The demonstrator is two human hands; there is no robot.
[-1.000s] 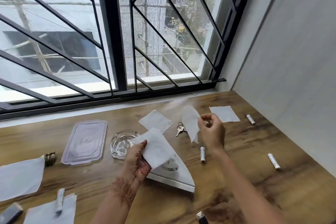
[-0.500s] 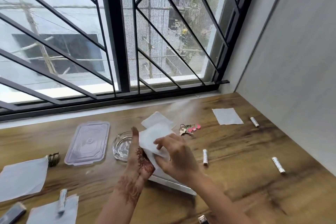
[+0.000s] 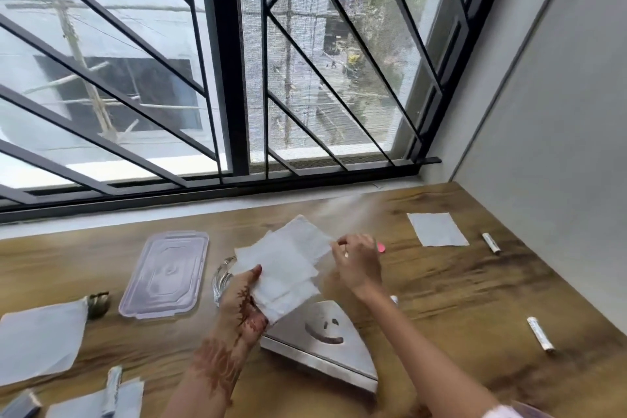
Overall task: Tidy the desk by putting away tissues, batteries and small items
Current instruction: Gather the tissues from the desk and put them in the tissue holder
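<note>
A metal napkin holder (image 3: 325,346) with a smiling-face cutout lies flat on the wooden counter (image 3: 458,299) before a person sorting scattered items. Nearer than the holder and well to its left, a front battery (image 3: 112,383) rests on a front tissue (image 3: 91,402) at the counter's near edge. Over the holder's left corner, the left hand (image 3: 244,305) has its grip closed on a fanned stack of tissues (image 3: 285,278), thumb pressed on top, the sheets held up above the holder. Left of the holder, beyond the front tissue, a left tissue (image 3: 37,339) lies flat, and a clear plastic lid (image 3: 164,275) sits between it and the hand. A glass ashtray (image 3: 222,276) shows just behind the left hand, partly hidden by it. Right of the holder, a right battery (image 3: 539,332) lies apart on bare wood, and a hidden battery (image 3: 393,299) peeks out from behind the right forearm. Beyond the holder, the right hand (image 3: 356,265) pinches the right corner of a back tissue (image 3: 302,232), its grip tight on that sheet; motion blur softens the fingers. A pink tag (image 3: 381,248) shows just behind that hand. Farther back and right of the holder, a corner tissue (image 3: 437,229) lies flat with a far battery (image 3: 491,243) just beside it, near the grey wall. A barred window (image 3: 224,78) runs along the counter's back edge.
</note>
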